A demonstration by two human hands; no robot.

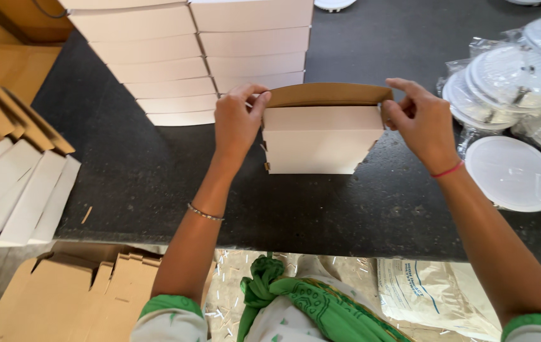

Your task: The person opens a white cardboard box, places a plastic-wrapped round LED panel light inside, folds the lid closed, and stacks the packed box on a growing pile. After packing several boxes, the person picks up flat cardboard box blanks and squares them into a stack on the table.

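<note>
**Both hands on a half-folded carton**

The white cardboard box (321,136) sits at the centre of the frame on the dark desk (131,171), its brown-lined lid flap standing up along the far edge. My left hand (235,123) pinches the box's left upper corner, thumb and fingers closed on the board where flap meets wall. My right hand (419,120) does the same at the right corner, fingers curled over the flap's end. Neither grip is wide: the fingers are nearly together, with only the thickness of the card between them. Whether my right thumb is tucked behind the side tab I cannot quite tell, since the hand hides it.

I judge the box light and fairly stiff, yet easy to crease or crush if squeezed mid-panel. The folded corners and edges look like the firm places to hold it, which is where I have it now.

At the upper left of the frame stands a stack of finished white boxes (188,57), just behind my left hand. At the left edge lie flat white blanks (17,190). At the right are round white lamp discs in clear bags (514,76), near my right hand but apart from it. Brown cartons (74,291) sit at the lower left, below the desk.
</note>
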